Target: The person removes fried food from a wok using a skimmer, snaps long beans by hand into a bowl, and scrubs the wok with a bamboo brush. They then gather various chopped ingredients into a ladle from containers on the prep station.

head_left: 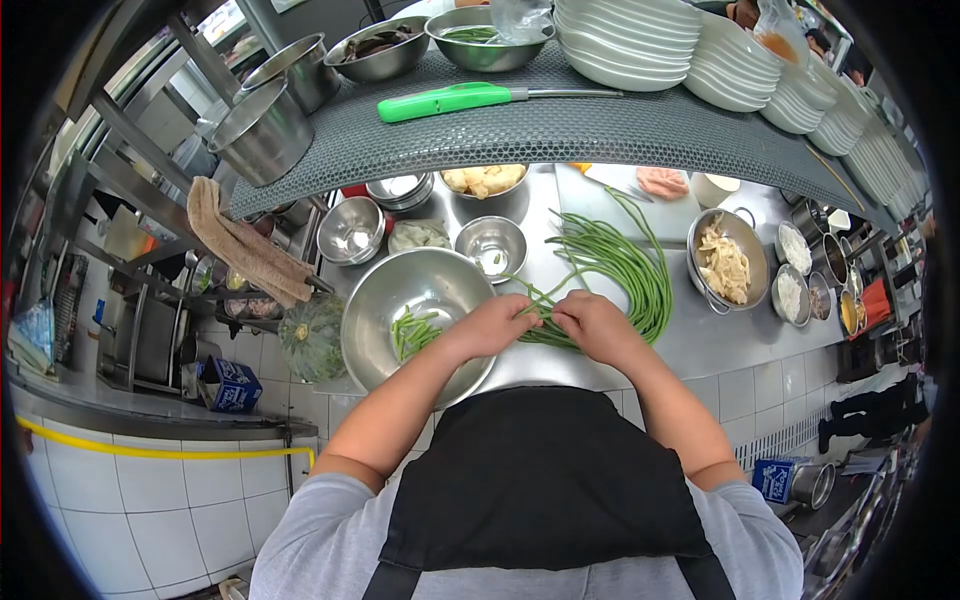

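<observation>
My left hand (498, 326) is closed with its fingertips pinching a long green bean, beside the right rim of a large steel bowl (368, 310). Short cut bean pieces (413, 333) lie in that bowl. Close by, my right hand (598, 326) is also closed, its thumb and fingers pressed together on the same bean, as far as I can see. A looped bunch of long green beans (655, 290) lies on the steel counter just beyond and right of my right hand. A small steel bowl (491, 240) with a few green bits stands behind my left hand.
A pumpkin (312, 335) sits left of the large bowl. To the right stands a steel colander (765, 270) of pale food pieces. A cutting board (590, 200) lies behind the beans. Overhead, a shelf (450, 140) carries a green lighter (445, 101) and stacked white bowls (628, 45).
</observation>
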`<state>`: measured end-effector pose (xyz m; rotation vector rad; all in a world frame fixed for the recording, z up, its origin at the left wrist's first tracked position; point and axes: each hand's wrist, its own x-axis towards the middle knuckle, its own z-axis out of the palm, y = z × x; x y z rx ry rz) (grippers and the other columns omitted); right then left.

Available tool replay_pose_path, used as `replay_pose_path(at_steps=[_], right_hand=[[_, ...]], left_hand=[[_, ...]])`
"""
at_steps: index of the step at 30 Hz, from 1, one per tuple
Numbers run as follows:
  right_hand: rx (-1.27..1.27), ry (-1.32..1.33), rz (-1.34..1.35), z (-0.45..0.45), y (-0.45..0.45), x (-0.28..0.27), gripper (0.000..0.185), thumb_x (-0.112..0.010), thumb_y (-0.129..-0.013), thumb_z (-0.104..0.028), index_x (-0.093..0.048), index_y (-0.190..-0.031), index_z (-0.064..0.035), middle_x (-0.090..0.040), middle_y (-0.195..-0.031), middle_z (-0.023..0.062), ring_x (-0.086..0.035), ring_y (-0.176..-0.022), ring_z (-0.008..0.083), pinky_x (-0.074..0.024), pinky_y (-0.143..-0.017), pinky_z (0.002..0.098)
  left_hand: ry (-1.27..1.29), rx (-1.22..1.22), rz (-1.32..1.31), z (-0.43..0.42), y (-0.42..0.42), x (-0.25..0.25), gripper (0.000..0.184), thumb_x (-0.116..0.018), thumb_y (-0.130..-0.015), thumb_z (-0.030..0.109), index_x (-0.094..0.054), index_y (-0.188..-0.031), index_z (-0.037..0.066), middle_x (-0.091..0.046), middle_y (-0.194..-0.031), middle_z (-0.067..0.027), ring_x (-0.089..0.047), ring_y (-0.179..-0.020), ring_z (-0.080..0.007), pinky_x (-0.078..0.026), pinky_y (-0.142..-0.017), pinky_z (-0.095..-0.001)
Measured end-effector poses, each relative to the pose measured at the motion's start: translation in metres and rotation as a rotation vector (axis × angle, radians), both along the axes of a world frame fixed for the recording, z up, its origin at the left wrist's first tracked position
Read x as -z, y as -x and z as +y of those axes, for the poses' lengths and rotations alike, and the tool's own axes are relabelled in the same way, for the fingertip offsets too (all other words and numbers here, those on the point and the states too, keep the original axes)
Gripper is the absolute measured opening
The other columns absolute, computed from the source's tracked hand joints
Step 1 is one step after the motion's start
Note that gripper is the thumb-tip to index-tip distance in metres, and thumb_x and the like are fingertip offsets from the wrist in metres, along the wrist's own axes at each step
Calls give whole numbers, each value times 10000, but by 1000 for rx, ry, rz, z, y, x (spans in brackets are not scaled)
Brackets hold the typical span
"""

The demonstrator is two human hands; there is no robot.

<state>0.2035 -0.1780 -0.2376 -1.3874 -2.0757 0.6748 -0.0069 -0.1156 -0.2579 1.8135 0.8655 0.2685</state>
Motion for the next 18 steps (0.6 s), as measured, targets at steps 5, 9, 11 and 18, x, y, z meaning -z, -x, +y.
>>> replay_pose_path(at_steps=[5, 9, 11, 18], right_hand=[[18, -23, -29, -1, 6, 2, 118, -599, -862, -108, -638, -897, -2, -607, -841, 168, -590, -808, 364, -472, -732, 429], [96, -28, -94, -4, 14, 6, 126, -583, -868, -133, -614, -852, -12, -608, -838, 165, -598, -816, 365, -484, -723, 457], [111, -21, -111, -8, 23, 7, 129, -579, -872, -139, -613, -855, -16, -606, -838, 163, -599, -814, 367, -485, -723, 460], [27, -15, -40, -13, 25, 9, 149, -592, -871, -162, -623, -894, -19, -598, -864, 173, -598, -814, 374, -483, -723, 460]], left_hand=[[-248, -11, 71, -12, -6, -11, 234, -542, -927, 225, -596, -967, 1, -624, -806, -183, -590, -749, -317, -460, -699, -400], [-461, -214, 122, -23, -14, -2, 220, -521, -914, 204, -580, -924, -8, -608, -792, -250, -583, -782, -443, -456, -692, -483], [-463, -315, 147, -23, -21, 2, 220, -515, -914, 198, -572, -933, -14, -605, -793, -257, -582, -797, -451, -453, -706, -493], [323, -301, -248, 3, -1, 22, 216, -494, -971, 229, -546, -917, 27, -659, -778, -126, -652, -718, -231, -475, -624, -349]])
